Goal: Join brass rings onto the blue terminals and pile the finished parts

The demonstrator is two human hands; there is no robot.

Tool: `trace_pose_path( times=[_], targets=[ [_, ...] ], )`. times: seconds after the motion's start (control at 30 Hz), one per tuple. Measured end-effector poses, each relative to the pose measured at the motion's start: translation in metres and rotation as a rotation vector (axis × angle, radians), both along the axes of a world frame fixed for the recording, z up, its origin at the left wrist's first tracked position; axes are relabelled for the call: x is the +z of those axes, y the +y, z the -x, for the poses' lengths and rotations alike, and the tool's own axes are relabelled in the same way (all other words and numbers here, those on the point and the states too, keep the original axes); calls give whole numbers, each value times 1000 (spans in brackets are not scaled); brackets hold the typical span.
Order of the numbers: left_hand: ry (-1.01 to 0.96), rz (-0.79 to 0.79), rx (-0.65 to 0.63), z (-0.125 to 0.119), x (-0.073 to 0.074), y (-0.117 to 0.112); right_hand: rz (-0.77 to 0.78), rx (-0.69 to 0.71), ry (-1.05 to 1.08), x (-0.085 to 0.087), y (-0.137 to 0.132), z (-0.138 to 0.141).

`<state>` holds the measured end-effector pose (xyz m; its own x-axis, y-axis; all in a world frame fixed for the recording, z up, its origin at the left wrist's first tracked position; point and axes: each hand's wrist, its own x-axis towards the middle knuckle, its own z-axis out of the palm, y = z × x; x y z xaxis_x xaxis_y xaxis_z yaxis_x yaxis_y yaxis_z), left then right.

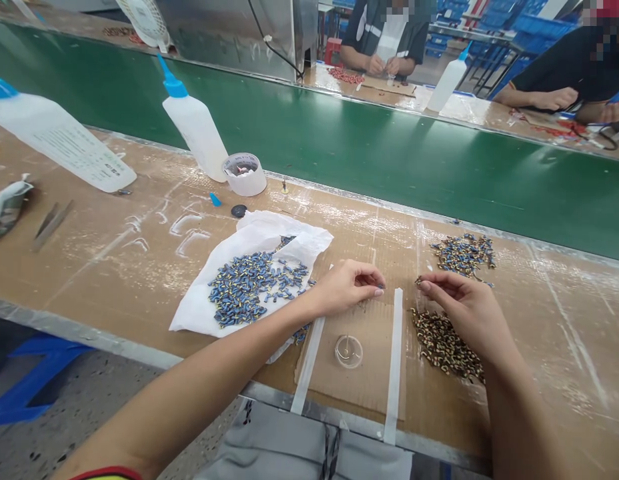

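Head cam: blue bit (381, 287) was pinched by left hand (350, 287) near cardboard's (372, 370) far edge. Dark bit (418, 281) was pinched by right hand (464, 310).

The left hand (348, 288) and the right hand (462, 300) are bare, with short, rounded fingernails shown on the visible thumbs. The left forearm (229, 360) and the right forearm (522, 413) are likewise uncovered, and are slender and smooth in outline. A yellow sleeve (107, 474) is worn on the left arm; its edge is finished with a narrow red trim (117, 469). The lap is covered by a plain grey garment (279, 443), loosely creased, whose exact type cannot be determined. At its middle, two dark cords (334, 453) are displayed. A small dark marking (247, 411) is located near its upper left edge.
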<state>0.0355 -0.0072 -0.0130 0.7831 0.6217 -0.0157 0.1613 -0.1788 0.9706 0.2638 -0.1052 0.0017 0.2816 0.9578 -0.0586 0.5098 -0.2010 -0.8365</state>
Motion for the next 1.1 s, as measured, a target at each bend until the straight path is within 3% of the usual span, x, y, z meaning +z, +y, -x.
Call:
trace_pose_path(
  times=[0.2, 0.73, 0.93, 1.1],
  targets=[
    [-26, -45, 45, -1, 4, -5, -58, 2, 308, 2, 1, 31],
    [60, -178, 130, -2, 6, -9, -134, -1, 381, -10, 0, 61],
    [95, -525, 127, -2, 8, -10, -140, 2, 356, -9, -2, 62],
    [238, -817, 104, 0, 9, -15, -148, 10, 386, -10, -3, 65]
  ],
)
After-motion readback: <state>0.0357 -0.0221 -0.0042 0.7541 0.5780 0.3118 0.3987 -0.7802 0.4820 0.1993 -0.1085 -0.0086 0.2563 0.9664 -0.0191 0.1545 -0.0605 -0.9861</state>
